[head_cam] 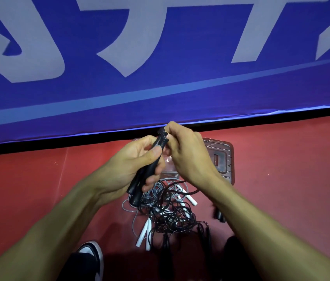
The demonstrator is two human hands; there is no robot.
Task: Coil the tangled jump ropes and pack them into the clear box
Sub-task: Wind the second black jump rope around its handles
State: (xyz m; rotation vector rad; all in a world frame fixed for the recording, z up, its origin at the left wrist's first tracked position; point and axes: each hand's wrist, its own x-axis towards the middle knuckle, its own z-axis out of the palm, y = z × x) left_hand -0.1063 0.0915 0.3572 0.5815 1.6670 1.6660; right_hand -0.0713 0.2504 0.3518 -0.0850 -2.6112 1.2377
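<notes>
Above the rope tangle [166, 211] on the red floor [38, 189], I see left hand [131, 165] wrapped around black handles [150, 169], right hand [184, 151] pinching their top end. Clear box [221, 157] sits just beyond the tangle, partly hidden by hands. White handles [143, 236] lie in the tangle.

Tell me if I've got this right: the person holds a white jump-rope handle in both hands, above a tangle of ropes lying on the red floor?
Not quite: the handle is black, not white, as the head view shows. The left hand grips it, the right hand pinches its top, above the tangle of ropes on the red floor.
</notes>
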